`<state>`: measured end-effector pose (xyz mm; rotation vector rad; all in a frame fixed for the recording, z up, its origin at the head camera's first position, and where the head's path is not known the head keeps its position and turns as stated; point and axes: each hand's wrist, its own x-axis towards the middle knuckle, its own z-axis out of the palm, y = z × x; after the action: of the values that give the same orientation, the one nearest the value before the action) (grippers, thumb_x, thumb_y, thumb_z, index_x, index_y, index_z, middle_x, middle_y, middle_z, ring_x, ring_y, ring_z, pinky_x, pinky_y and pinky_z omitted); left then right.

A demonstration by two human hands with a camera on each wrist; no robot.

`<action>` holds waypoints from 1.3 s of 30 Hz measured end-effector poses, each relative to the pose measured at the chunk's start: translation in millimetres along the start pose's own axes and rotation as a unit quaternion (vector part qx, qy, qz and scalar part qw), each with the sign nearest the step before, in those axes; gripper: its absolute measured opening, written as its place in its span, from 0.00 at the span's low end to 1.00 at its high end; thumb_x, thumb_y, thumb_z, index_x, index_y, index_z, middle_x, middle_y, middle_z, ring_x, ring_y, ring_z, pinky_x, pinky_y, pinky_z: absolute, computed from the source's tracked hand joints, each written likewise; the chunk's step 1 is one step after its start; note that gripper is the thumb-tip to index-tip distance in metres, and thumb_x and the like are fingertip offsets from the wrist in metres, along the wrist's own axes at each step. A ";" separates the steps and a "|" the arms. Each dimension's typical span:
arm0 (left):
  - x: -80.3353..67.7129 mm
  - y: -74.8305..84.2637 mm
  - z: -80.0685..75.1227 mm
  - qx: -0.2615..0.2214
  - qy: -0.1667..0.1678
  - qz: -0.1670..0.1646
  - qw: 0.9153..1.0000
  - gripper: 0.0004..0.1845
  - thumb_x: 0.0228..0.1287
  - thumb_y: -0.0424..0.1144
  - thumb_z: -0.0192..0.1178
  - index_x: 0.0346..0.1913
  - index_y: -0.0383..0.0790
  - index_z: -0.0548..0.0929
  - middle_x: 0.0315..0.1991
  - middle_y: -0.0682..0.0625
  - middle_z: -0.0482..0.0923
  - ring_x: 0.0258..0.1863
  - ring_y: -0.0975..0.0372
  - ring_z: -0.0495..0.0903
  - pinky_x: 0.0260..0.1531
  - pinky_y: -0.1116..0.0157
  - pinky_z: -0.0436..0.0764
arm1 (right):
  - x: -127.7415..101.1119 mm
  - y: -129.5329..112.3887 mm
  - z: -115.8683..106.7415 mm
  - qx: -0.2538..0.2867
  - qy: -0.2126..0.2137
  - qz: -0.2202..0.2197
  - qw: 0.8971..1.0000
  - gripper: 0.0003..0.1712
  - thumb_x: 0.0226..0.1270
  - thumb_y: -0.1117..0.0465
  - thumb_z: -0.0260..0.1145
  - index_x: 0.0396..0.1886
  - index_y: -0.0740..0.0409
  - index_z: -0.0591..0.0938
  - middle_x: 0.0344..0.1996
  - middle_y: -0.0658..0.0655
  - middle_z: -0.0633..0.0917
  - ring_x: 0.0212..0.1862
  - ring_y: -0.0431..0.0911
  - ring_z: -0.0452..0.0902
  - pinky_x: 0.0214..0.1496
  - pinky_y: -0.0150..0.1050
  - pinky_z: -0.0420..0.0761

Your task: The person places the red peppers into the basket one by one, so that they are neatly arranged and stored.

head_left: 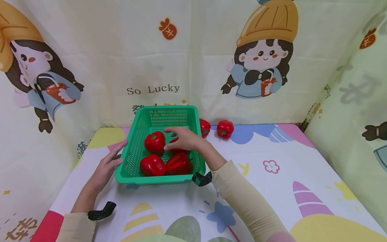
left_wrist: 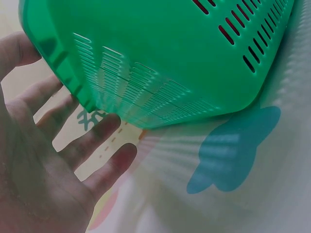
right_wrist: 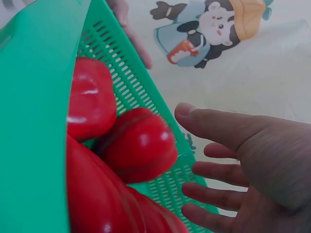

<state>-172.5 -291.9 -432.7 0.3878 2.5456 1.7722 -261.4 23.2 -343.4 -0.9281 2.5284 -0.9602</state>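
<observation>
Green basket (head_left: pixel 133 158) — left hand (head_left: pixel 106 166) flat against left wall, released | right hand (head_left: pixel 183 138) relaxed over red peppers (head_left: pixel 155 142) inside, grasping nothing | tabletop (head_left: pixel 272 188) open rightward

Only readable bit is "So Lucky" (head_left: pixel 153 89), printed in dark letters on the cartoon backdrop cloth (head_left: pixel 121 50) behind the desk. The little red pouch (head_left: pixel 168 29) printed above it has a yen-looking mark on it. The characters printed lower down are too cut off to read.
</observation>
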 end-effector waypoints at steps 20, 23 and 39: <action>0.3 -0.4 -0.6 -0.003 0.001 0.000 1.000 0.28 0.77 0.46 0.40 0.77 0.55 0.52 0.78 0.57 0.46 0.60 0.76 0.62 0.51 0.79 0.68 | -15.8 4.3 -13.0 0.021 0.055 -0.008 0.998 0.39 0.58 0.50 0.72 0.69 0.50 0.70 0.64 0.54 0.75 0.61 0.50 0.72 0.48 0.40 0.83; 0.4 -0.2 -0.4 -0.002 0.001 0.000 1.000 0.28 0.77 0.46 0.39 0.77 0.55 0.52 0.78 0.57 0.46 0.61 0.76 0.62 0.51 0.79 0.67 | -19.1 7.0 -14.7 0.035 0.063 -0.010 0.997 0.39 0.57 0.50 0.72 0.69 0.49 0.70 0.64 0.54 0.74 0.62 0.52 0.72 0.49 0.41 0.82; 0.2 0.4 -0.1 -0.004 -0.001 0.000 1.000 0.28 0.77 0.46 0.39 0.77 0.55 0.52 0.78 0.56 0.45 0.60 0.77 0.62 0.51 0.81 0.68 | -38.8 16.4 -18.9 0.057 0.103 0.000 0.993 0.38 0.56 0.50 0.73 0.67 0.47 0.71 0.62 0.50 0.76 0.61 0.49 0.74 0.49 0.42 0.83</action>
<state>-172.5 -291.8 -432.2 0.3897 2.5378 1.7801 -248.5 67.3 -339.2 -0.8333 2.6054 -1.2462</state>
